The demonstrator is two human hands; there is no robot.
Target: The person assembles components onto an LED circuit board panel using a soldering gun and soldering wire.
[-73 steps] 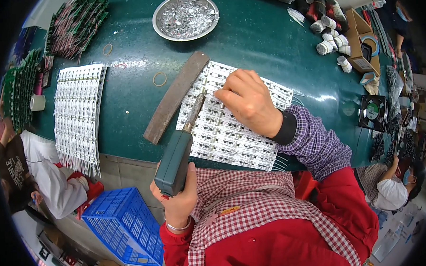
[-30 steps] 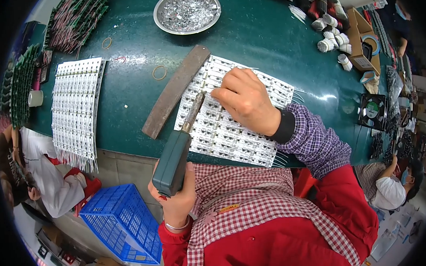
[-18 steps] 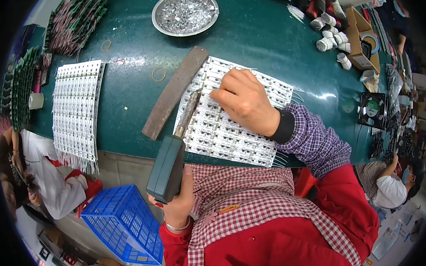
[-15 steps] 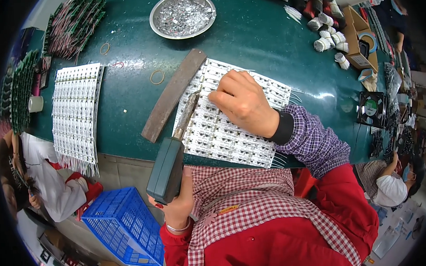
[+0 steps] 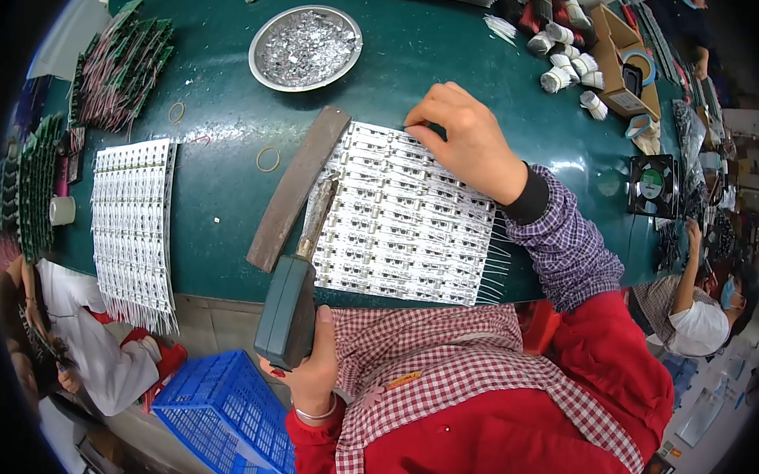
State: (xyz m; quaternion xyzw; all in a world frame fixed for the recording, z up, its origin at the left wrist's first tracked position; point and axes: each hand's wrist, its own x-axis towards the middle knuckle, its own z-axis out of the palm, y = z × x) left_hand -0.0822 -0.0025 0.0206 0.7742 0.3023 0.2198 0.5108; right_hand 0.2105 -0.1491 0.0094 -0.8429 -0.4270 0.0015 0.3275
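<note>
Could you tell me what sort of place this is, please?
Probably an electronics assembly workshop: a white panel of circuit boards lies on the green bench, stacks of green boards stand nearby, and the left hand holds a power tool.

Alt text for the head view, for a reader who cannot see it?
A left hand grips a dark green power tool, its tip on a white panel of circuit boards that the right hand steadies on a green table.
</note>
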